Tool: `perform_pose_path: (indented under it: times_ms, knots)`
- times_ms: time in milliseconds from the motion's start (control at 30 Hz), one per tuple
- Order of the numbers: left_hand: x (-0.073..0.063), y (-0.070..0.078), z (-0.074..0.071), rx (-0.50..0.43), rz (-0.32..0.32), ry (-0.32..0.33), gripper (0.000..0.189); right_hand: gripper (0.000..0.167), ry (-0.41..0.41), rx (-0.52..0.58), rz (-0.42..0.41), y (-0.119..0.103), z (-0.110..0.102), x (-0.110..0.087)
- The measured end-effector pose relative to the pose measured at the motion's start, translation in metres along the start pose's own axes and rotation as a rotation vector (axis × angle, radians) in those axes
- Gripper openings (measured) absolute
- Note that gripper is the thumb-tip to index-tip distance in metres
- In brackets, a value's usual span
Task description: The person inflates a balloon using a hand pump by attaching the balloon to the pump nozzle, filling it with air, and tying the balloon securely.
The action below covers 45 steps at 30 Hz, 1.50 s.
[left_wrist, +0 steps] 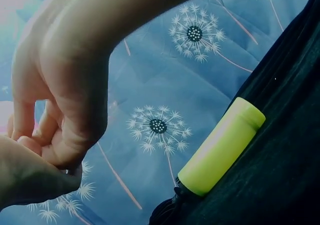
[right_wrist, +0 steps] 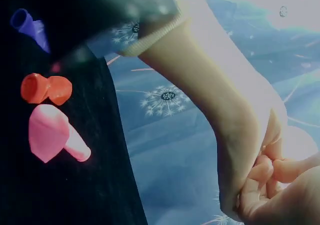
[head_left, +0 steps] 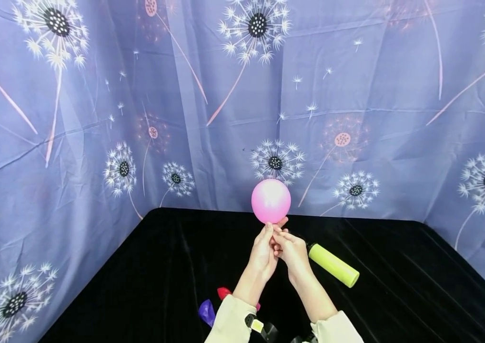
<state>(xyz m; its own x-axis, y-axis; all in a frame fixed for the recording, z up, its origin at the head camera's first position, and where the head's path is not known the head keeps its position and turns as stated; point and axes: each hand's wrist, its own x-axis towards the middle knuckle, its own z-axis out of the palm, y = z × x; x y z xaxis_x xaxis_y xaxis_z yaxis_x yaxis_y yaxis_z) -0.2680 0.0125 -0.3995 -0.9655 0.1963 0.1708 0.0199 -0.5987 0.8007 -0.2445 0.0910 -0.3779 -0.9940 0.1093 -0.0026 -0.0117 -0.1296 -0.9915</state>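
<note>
A round inflated pink balloon stands above both hands, its neck at the fingertips. My left hand pinches the neck with thumb and fingers. Right beside it, my right hand also pinches at the neck, the fingers of both hands meeting there. The neck itself is hidden behind the fingers. In the left wrist view, the right hand bends down toward the left one. The right wrist view has the left hand meeting the right hand, with the balloon pale and overexposed behind.
A yellow-green hand pump with a black end lies on the black cloth-covered table, right of the hands. Limp balloons lie near the left forearm: purple, red and pink. A blue dandelion-print curtain surrounds the table.
</note>
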Motion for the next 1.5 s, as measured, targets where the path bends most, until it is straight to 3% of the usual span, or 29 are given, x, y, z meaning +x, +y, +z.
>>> perform_pose_path:
  times_ms: [67, 233, 300, 367, 433, 533, 600, 700, 833, 933, 1067, 1133, 1200, 1300, 1433, 1500]
  knots:
    - [-0.001, 0.002, 0.001, 0.008, -0.003, -0.003, 0.037, 0.017, -0.012, -0.140, -0.079, 0.004, -0.003, 0.001]
    - [0.001, 0.014, -0.007, 0.008, 0.018, 0.015, 0.038, 0.013, 0.015, -0.644, -0.507, 0.019, -0.013, -0.001]
    - [0.002, 0.025, -0.016, 0.004, 0.046, 0.026, 0.038, 0.015, -0.003, -0.718, -0.612, 0.024, -0.018, -0.004]
    - [0.003, 0.037, -0.025, 0.016, 0.080, 0.034, 0.040, 0.016, -0.076, -0.692, -0.589, 0.027, -0.024, -0.006]
    - [0.003, 0.048, -0.032, 0.051, 0.110, 0.049, 0.042, 0.015, -0.174, -0.612, -0.502, 0.026, -0.034, -0.007]
    - [0.002, 0.056, -0.033, 0.133, 0.138, 0.051, 0.041, 0.016, -0.250, -0.479, -0.344, 0.020, -0.053, 0.000]
    - [0.002, 0.055, -0.030, 0.208, 0.147, 0.046, 0.038, 0.018, -0.245, -0.459, -0.312, 0.014, -0.066, 0.008]
    - [0.003, 0.047, -0.022, 0.332, 0.147, 0.048, 0.034, 0.015, -0.145, -0.589, -0.392, 0.000, -0.080, 0.018]
    - [0.003, 0.030, -0.015, 0.572, 0.176, 0.070, 0.036, 0.013, 0.045, -0.911, -0.694, -0.021, -0.077, 0.023]
    - [0.000, 0.020, -0.010, 0.854, 0.215, 0.098, 0.036, 0.012, 0.118, -1.085, -1.029, -0.030, -0.064, 0.021]
    - [-0.008, 0.013, -0.006, 1.203, 0.257, 0.046, 0.037, 0.008, 0.054, -1.188, -1.428, -0.035, -0.053, 0.024]
    - [-0.012, 0.014, -0.006, 1.273, 0.265, -0.035, 0.037, 0.006, -0.048, -1.185, -1.519, -0.036, -0.053, 0.028]
    - [-0.014, 0.015, -0.008, 1.295, 0.259, -0.110, 0.037, 0.007, -0.185, -1.149, -1.503, -0.037, -0.055, 0.031]
    - [-0.015, 0.015, -0.010, 1.232, 0.226, -0.220, 0.036, 0.009, -0.329, -1.109, -1.304, -0.036, -0.060, 0.031]
    - [-0.012, 0.010, -0.012, 1.099, 0.243, -0.323, 0.031, 0.008, -0.295, -1.113, -1.000, -0.035, -0.069, 0.029]
    - [-0.011, 0.007, -0.011, 1.087, 0.305, -0.334, 0.028, 0.009, -0.255, -1.098, -0.892, -0.035, -0.070, 0.029]
